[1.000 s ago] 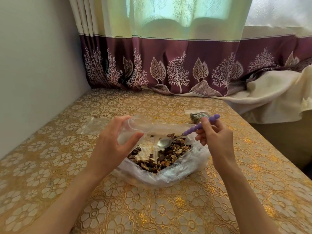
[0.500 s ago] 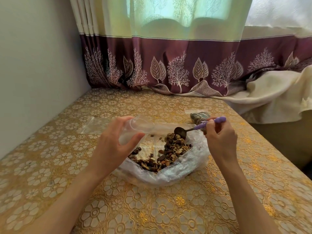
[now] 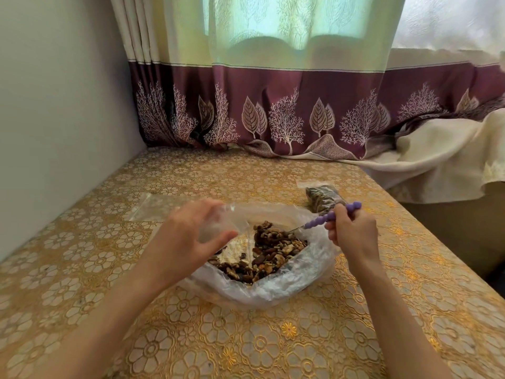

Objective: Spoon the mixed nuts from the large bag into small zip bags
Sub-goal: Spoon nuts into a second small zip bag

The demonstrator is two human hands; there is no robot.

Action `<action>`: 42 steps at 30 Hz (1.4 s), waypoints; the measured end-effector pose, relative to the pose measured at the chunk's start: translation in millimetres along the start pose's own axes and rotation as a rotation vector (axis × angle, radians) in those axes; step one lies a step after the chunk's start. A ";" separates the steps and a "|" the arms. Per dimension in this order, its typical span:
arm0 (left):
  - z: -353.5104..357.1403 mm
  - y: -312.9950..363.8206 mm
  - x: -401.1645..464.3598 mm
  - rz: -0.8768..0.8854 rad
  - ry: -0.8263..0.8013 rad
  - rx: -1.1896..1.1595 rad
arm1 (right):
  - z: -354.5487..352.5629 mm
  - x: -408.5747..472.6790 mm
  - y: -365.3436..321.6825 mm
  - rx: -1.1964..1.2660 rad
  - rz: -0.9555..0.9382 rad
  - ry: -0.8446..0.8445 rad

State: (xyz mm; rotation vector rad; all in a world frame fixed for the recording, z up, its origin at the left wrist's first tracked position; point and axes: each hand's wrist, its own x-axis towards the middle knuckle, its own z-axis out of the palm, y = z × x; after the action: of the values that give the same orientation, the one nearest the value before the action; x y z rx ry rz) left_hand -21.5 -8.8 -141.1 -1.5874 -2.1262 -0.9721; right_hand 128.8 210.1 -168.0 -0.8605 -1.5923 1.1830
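An empty flat zip bag lies toward the tabletop's left edge. The left hand grips a small open bag over the large bag of nuts mid-table. The right hand grips the purple spoon, its bowl buried in the nuts. One filled bag sits near the right edge, so at least two remain

Bench with gold floral cover fills the lower frame. Directly on it: large bag of mixed nuts at centre, filled small zip bag upper right, empty zip bag centre left.
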 end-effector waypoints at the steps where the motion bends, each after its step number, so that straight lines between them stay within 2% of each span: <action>1: 1.0 -1.2 -2.3 -0.013 -0.013 0.001 | 0.8 0.1 0.1 0.002 0.007 -0.013; 7: 13.5 -5.9 -16.3 -0.158 0.024 -0.156 | 1.5 -2.7 0.8 0.037 0.022 0.026; 13: 19.9 -4.7 -20.0 -0.220 0.026 -0.268 | 3.3 -9.1 -10.7 0.217 0.051 0.041; 22: 29.3 -7.3 -23.2 -0.339 0.070 -0.375 | 19.4 -33.1 -37.7 0.452 -0.018 -0.060; 30: 27.4 -2.0 -22.0 -0.393 0.106 -0.535 | 34.3 -57.5 -49.0 0.446 -0.144 -0.231; 36: 22.8 1.2 -19.6 -0.419 0.195 -0.700 | 35.5 -64.2 -56.1 0.500 -0.285 -0.353; 39: 22.4 1.1 -19.7 -0.435 0.218 -0.762 | 35.0 -63.8 -55.0 0.526 -0.291 -0.391; 42: 21.3 -1.9 -20.0 -0.445 0.238 -0.708 | 33.5 -61.2 -53.4 0.548 -0.272 -0.405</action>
State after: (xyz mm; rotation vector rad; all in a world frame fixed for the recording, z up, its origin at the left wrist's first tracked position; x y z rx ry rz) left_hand -13.5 -9.0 -169.3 -1.1497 -2.1179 -2.1242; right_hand 115.8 129.1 -136.6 -0.0479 -1.5133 1.5491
